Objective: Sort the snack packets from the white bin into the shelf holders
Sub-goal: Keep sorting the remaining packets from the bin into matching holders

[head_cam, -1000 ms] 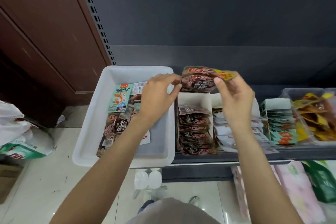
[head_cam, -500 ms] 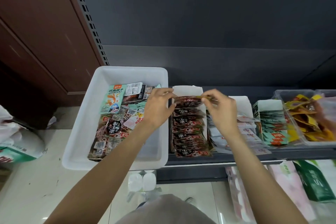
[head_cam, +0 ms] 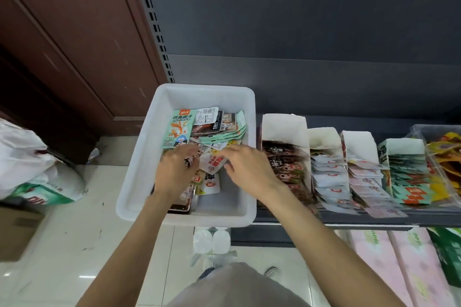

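Both hands, left point(head_cam: 178, 169) and right point(head_cam: 245, 169), now rummage open-fingered (earlier packet gone) in the white bin point(head_cam: 139, 157).

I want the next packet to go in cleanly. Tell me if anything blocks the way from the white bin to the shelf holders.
Nothing visible does. Both the left hand and right hand are already inside the white bin on the loose packets. The shelf holders stand right beside it, open at the top, with only the bin's wall between.

White bin point(head_cam: 139, 169) near-right floor bare (reachable); packet pile point(head_cam: 212, 129) crowds far half; cardboard holders point(head_cam: 283, 127) flank right.
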### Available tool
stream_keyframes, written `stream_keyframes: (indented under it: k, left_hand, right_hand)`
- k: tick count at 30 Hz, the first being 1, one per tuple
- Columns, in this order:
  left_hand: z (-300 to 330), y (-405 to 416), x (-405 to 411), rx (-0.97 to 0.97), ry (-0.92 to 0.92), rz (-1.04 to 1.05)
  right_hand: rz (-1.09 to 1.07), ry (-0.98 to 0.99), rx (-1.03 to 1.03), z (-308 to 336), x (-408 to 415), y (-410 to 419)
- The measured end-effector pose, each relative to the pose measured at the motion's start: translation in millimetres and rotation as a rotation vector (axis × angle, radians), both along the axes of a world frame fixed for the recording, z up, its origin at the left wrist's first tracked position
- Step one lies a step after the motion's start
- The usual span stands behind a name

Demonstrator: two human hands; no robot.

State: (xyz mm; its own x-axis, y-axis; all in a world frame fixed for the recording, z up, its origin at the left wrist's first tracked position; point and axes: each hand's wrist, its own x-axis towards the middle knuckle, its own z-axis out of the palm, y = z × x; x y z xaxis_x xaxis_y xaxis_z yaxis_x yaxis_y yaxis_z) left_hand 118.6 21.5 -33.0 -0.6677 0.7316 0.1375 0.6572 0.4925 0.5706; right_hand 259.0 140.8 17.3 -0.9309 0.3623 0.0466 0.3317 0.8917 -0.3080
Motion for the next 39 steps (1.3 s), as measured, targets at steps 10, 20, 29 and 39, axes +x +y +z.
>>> stream_keyframes:
  k: [10, 20, 29, 39]
  left_hand:
    - [-34.4, -9.1, -29.8, -0.384, -0.18, 0.024]
    - [22.1, -3.3, 19.1, 0.29, -0.246, -0.211]
    - [49.0, 17.0, 32.3, 0.277, -0.495, -0.153]
    - [70.1, 63.2, 67.9, 0.144, -0.273, -0.556]
  right_hand:
    - [0.032, -0.342, 0.335, -55.7, -67.3, -3.1]
    - [-0.565, 0.579, -1.136, 25.7, -21.6, 2.8]
    - [-0.505, 0.55, -0.977, 43.9, 17.4, 18.8]
    - [-0.686, 0.711, -1.073, 42.8, 93.4, 58.6]
